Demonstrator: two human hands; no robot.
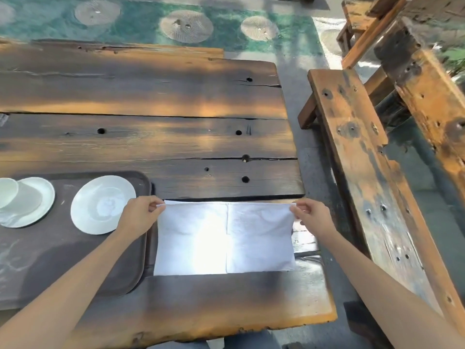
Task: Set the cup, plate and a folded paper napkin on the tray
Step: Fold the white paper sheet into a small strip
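A white paper napkin (224, 238) lies spread on the wooden table, right of the tray, with a vertical crease down its middle. My left hand (141, 212) pinches its far left corner. My right hand (310, 214) pinches its far right corner. The far edge is lifted slightly off the table. A dark brown tray (50, 260) sits at the left. On it rests a white plate (100, 205). Further left on the tray, a white cup (7, 191) stands on a second white plate (32, 205), partly cut off by the frame edge.
The rough plank table (151, 102) stretches away ahead, with holes and cracks in it. A worn wooden bench (364, 172) runs along the right side, more timber furniture behind it. A green patterned floor lies beyond the table.
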